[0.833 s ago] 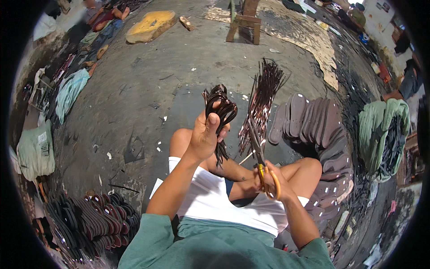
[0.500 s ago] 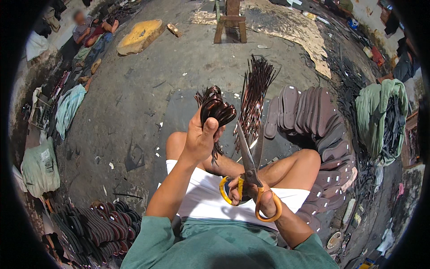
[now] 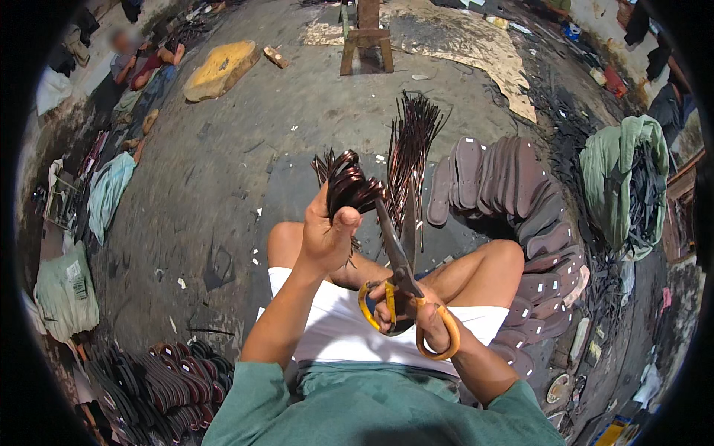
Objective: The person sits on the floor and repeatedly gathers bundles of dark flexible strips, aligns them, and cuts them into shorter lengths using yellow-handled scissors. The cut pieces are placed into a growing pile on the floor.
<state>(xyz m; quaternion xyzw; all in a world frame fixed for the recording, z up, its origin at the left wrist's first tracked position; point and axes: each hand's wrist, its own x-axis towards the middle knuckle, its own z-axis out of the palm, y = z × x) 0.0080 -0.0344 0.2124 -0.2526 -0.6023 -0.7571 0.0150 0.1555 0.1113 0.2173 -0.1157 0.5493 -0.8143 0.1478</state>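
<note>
My left hand [image 3: 327, 236] is closed round a bundle of shiny dark brown strips [image 3: 351, 181], folded into loops at the top, with loose ends hanging below and behind the fingers. In my right hand [image 3: 416, 316] are large scissors [image 3: 401, 256] with yellow-orange handles, fingers and thumb through the loops. The blades stand apart and point up; the left blade's tip is at the right side of the looped strips. Whether it touches them I cannot tell. Just beyond the scissors, a longer bunch of the same strips [image 3: 411, 145] lies on the floor.
Brown sole-shaped pieces [image 3: 497, 175] curve in a row round my right knee. Stacked dark soles [image 3: 167, 383] lie at lower left. A green sack of black strips [image 3: 621, 189] stands at right. Ahead are a yellow-topped slab [image 3: 222, 68] and a wooden stand [image 3: 367, 48]. Another person [image 3: 137, 63] sits far left.
The scissors have moved slightly left and up, bringing a blade tip to the looped strips. My left hand still holds the bundle. The whole view has shifted a little.
</note>
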